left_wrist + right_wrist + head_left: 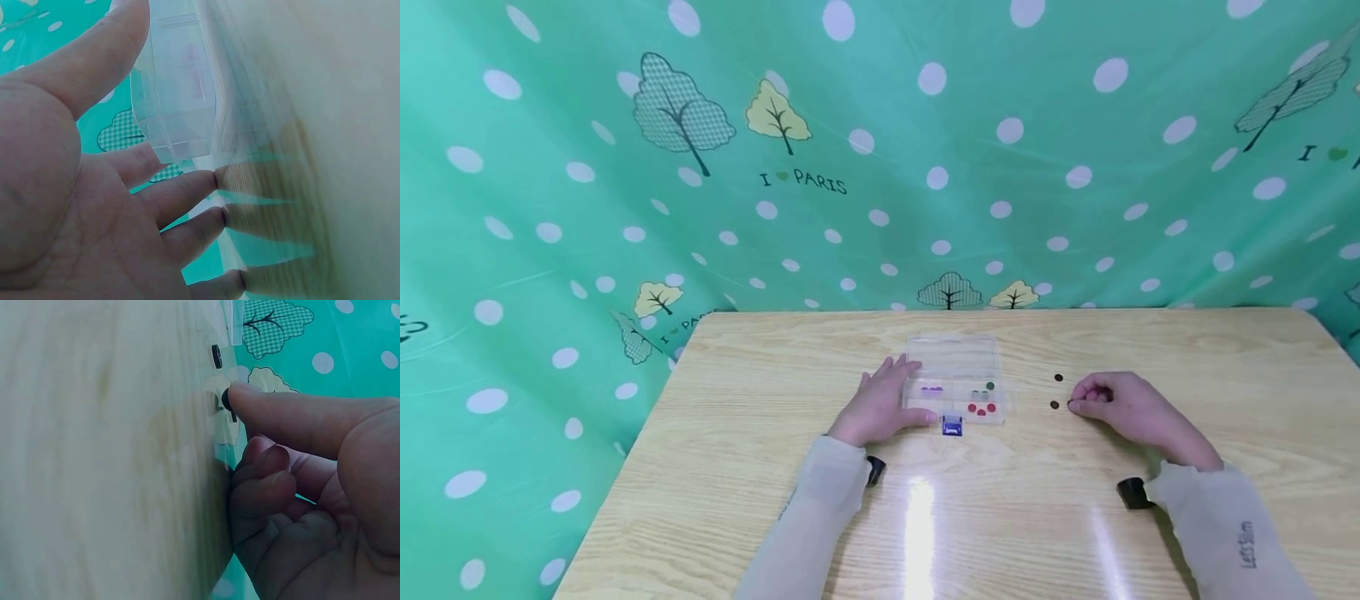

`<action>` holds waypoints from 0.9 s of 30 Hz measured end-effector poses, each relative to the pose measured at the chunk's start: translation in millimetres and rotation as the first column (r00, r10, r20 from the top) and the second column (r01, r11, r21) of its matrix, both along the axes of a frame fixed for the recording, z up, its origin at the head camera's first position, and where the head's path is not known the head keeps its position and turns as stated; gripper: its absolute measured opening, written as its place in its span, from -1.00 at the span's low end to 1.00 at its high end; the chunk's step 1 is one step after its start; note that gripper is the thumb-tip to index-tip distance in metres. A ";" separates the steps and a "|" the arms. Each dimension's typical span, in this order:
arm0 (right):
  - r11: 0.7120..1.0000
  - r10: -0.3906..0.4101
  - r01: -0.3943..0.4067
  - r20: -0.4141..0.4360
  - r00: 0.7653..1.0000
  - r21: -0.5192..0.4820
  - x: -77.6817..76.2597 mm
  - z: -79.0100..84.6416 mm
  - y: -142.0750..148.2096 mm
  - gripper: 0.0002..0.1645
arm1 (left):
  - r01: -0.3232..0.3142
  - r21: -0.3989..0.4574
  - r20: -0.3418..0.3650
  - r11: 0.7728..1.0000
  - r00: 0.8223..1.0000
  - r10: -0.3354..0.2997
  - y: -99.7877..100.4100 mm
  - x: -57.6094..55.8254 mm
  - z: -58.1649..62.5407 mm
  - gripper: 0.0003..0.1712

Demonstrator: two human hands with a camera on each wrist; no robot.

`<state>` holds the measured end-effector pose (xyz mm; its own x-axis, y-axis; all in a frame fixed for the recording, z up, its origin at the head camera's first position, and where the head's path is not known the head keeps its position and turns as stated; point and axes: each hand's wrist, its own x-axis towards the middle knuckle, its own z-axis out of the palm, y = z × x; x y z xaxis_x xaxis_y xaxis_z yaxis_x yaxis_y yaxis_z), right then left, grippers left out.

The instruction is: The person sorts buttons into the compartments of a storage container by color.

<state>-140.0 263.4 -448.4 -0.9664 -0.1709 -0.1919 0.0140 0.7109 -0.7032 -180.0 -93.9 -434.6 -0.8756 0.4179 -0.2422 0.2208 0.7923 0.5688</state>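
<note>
A clear plastic compartment box [953, 379] lies on the table with its lid tipped back. My left hand [883, 404] rests at its left side, fingers spread and thumb along the front edge; the left wrist view shows the box wall [175, 94] beside the thumb. Inside are small purple pieces [932, 390], green pieces [990, 386] and red discs [972, 408]. To the right of the box, my right hand [1123, 408] pinches a small black disc [226, 400] between thumb and forefinger, at the tabletop. Two more black discs [1058, 377] lie just left of those fingertips.
A blue tab [952, 426] sits at the box's front edge. The wooden table [737, 500] reaches back to a green dotted curtain [880, 167]. Black bands with small devices [1133, 493] are on both wrists.
</note>
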 end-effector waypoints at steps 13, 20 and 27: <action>1.000 -0.002 0.002 -0.002 1.000 -0.008 -0.5 0.0 1.4 -0.86 | 0.012 -0.013 -0.004 1.000 1.000 -0.012 0.6 -0.2 0.5 0.05; 1.000 0.000 0.000 0.006 1.000 -0.007 -0.7 2.5 0.0 -0.81 | 0.014 -0.005 -0.015 1.000 1.000 -0.014 0.3 -1.4 0.8 0.06; 1.000 -0.013 0.014 0.025 1.000 -0.012 0.9 0.9 -0.1 -0.81 | 0.015 -0.010 -0.016 1.000 1.000 -0.015 0.6 -0.3 0.2 0.05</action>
